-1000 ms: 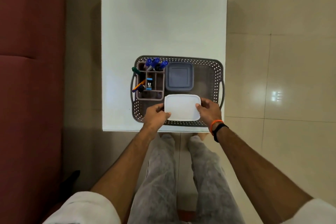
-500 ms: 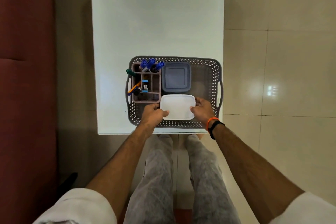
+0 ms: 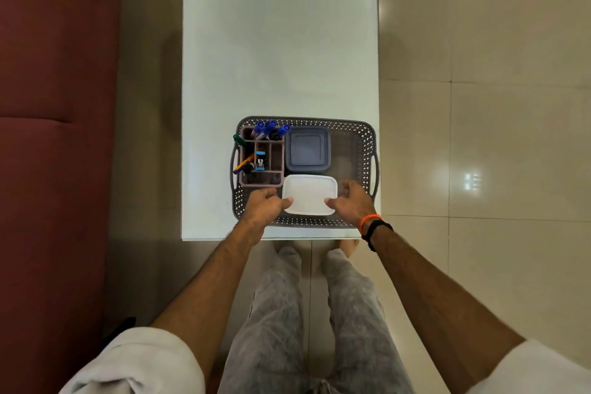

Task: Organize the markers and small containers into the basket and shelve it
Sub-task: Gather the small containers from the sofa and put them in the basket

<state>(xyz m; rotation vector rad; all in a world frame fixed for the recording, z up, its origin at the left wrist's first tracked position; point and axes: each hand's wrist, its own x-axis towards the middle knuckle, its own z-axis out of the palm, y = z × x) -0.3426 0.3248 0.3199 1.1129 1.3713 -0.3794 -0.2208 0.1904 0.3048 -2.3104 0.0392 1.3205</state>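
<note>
Both forearms are bare below short white sleeves (image 3: 137, 361) that end above the elbows. The right wrist carries an orange band (image 3: 367, 221) with a black band (image 3: 377, 230) just behind it (the two sit touching). Light grey mottled trousers (image 3: 319, 313) cover the legs down to the feet.

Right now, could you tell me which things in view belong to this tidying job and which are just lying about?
Part of the job:
- grey basket
- white container, between both hands (left, right)
- grey lidded container
- divided organiser holding blue markers

Just there:
- white table
- red sofa
</note>
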